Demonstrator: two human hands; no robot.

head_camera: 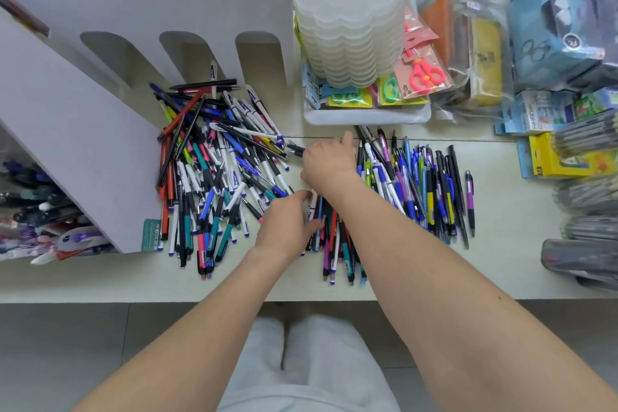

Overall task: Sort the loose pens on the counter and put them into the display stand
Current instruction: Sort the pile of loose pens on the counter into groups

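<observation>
**Display stand** [83, 150]: stands on the bench [508, 244], far left of both grips. Its slanted side panel and arched slots close off that side.

**Loose heap** [217, 170]: pens crossed at all angles. It lies against the foot of the stand, directly left of the left grip, and its nearest pens reach that hand.

**Left grip** [284, 224]: fingers and thumb are curled round the far ends of the middle bundle [334, 251]. The bundle lies lengthwise, pointing toward the front edge of the bench.

**Right grip** [329, 164]: just beyond the left grip and almost touching it, back of the hand up. Its fingers are curled under and closed on dark pens [296, 149], whose tips project to its left. Their number cannot be told. One finger points away toward the tray.

**Sorted row** [431, 191]: immediately right of the right grip, with pens parallel and side by side. The near part is covered by the right forearm. A purple pen [470, 201] lies apart at the row's right end.

**Open room:** bare bench lies right of the purple pen and along the front edge, nearer than both grips.

**Obstructions:** a white tray [368, 117] of packaged goods, carrying a stack of translucent dishes [351, 17], sits close beyond the right grip. A yellow box [555, 160] and bagged stationery crowd the far right.
</observation>
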